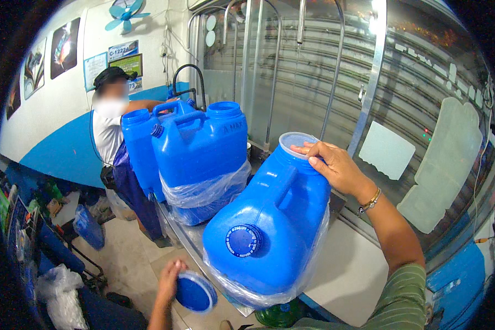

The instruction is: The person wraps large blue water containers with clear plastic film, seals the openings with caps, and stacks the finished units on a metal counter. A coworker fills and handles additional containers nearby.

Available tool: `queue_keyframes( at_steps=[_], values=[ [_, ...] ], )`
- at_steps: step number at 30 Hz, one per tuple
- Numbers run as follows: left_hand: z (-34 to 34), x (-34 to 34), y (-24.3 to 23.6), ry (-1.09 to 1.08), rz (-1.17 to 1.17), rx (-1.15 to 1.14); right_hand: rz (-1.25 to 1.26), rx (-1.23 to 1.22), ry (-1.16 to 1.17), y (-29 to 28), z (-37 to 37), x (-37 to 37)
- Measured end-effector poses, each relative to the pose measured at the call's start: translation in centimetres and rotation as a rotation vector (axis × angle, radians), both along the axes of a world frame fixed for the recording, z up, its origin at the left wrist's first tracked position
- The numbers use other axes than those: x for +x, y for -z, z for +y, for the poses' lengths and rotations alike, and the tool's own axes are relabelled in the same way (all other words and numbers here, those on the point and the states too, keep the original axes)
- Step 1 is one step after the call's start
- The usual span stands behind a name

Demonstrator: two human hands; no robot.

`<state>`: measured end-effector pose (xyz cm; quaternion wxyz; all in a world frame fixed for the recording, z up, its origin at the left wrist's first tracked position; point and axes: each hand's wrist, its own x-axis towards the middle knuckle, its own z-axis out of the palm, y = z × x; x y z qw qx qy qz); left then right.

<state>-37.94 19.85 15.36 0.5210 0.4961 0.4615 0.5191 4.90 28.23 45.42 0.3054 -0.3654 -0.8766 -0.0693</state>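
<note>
A large blue water jug stands on the counter in front of me, its lower part wrapped in clear plastic film. Over its wide mouth lies a clear round inner lid. My right hand grips that lid at its right edge, fingers across the top and thumb at the rim. Low down, left of the jug, my left hand is closed on the edge of a round blue screw cap, held off the counter. A smaller blue cap closes the jug's near spout.
Two more blue jugs stand farther along the counter, beside a person in a white shirt. Metal pipes hang before the glass at the back. Plastic bags lie at lower left.
</note>
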Motion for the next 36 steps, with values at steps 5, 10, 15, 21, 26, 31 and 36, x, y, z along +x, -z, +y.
queue_keyframes(
  at_steps=[5, 10, 15, 21, 26, 31, 36],
  values=[
    [7.3, 5.7, -20.4, -0.002, 0.993, 0.769, -0.066, 0.035, 0.054, -0.2, -0.4, 0.2],
    [12.1, 16.2, -28.8, 0.129, 1.167, 1.19, -0.045, 0.137, 0.069, 0.7, -0.1, -0.2],
    [16.1, 18.9, -29.2, 0.249, 1.154, 1.272, 0.022, 0.139, 0.055, 0.8, -0.6, -0.9],
    [16.3, 19.7, -27.9, 0.283, 0.898, 1.228, 0.048, 0.209, 0.045, 1.6, -0.3, -0.6],
    [15.9, 20.1, -27.3, 0.28, 0.798, 1.163, -0.007, 0.196, 0.049, 1.2, -0.8, -0.7],
    [16.3, 20.1, -26.9, 0.26, 0.756, 1.161, -0.046, 0.178, 0.055, 0.8, -0.7, -0.7],
    [16.0, 20.3, -26.5, 0.261, 0.677, 1.156, -0.066, 0.152, 0.081, 0.5, -1.1, -0.6]
  ],
)
